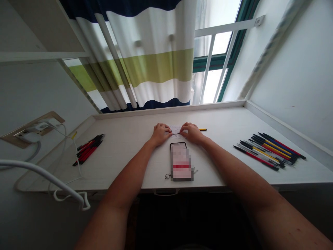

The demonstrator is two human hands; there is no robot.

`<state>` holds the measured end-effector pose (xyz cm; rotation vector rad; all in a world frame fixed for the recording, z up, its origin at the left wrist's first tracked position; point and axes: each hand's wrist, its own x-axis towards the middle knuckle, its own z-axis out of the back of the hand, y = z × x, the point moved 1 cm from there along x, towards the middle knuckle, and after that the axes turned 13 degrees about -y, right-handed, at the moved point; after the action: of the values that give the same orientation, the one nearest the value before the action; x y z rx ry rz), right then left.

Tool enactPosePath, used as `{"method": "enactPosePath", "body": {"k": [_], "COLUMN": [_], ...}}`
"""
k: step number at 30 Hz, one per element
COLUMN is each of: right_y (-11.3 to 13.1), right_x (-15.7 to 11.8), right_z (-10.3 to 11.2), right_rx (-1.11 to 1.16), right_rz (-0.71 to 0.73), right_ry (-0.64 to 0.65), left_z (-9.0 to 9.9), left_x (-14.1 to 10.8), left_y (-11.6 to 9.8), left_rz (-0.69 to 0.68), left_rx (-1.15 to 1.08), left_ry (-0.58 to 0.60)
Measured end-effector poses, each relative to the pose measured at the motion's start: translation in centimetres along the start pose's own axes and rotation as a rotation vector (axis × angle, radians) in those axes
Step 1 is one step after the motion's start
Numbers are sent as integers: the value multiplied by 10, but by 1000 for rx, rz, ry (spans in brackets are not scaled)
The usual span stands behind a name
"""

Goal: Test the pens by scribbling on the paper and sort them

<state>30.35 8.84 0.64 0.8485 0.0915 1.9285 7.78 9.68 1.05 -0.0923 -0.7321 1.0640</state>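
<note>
Near the back of the white desk (pixel 125 149), my left hand (pixel 161 134) and my right hand (pixel 192 133) face each other with fingers closed. A thin dark rod (pixel 176 133), perhaps a pen part, runs between their fingertips, and both hands pinch it. Under and behind it lies a small white paper (pixel 174 128) with dark marks. The yellow end of a pen (pixel 203 130) sticks out to the right from behind my right hand; the rest of it is hidden. Closer to me lies a phone (pixel 179 156), its screen lit and partly blurred.
Several red and black pens (pixel 90 149) lie in a pile at left. Several pens (pixel 270 149) in red, yellow, blue and clear lie side by side at right. White cables (pixel 65 187) hang from a wall socket (pixel 33 130) over the desk's left edge. A raised rim (pixel 169 110) borders the back.
</note>
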Motion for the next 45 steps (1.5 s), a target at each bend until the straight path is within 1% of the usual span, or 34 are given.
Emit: {"method": "enactPosePath", "body": {"k": [2, 4, 7, 10, 13, 18, 21, 25, 32, 36, 40, 45], "right_y": [1, -3, -21, -41, -50, -37, -29, -25, -16, -6, 9, 21], "right_x": [0, 1, -2, -6, -9, -6, -5, -5, -6, -7, -7, -5], "right_z": [2, 9, 28, 43, 45, 35, 30, 28, 33, 33, 26, 15], "right_rx": [13, 3, -84, -162, -174, -173, -182, -176, -173, -170, -175, -136], "right_rz": [8, 3, -68, -149, -145, -52, -15, -3, -10, 22, 38, 42], "right_ry": [1, -32, -99, -56, 16, 61, 62, 44, 79, 100, 136, 108], "left_z": [-2, -2, -1, 0, 0, -1, -1, -1, -2, -4, -5, -4], "left_x": [0, 0, -1, -1, -1, -1, -1, -1, -2, -1, -2, -2], "left_y": [-1, 0, 2, 4, 5, 5, 4, 3, 3, 5, 5, 1], "left_rz": [-17, -20, 3, 22, 29, 41, 41, 50, 63, 58, 32, -23], "left_rx": [-6, -7, -3, -6, -16, -30, -26, -25, -31, -17, -1, -29], "left_ry": [7, 5, -9, -4, -2, -2, 5, 11, 11, 5, 10, 24]}}
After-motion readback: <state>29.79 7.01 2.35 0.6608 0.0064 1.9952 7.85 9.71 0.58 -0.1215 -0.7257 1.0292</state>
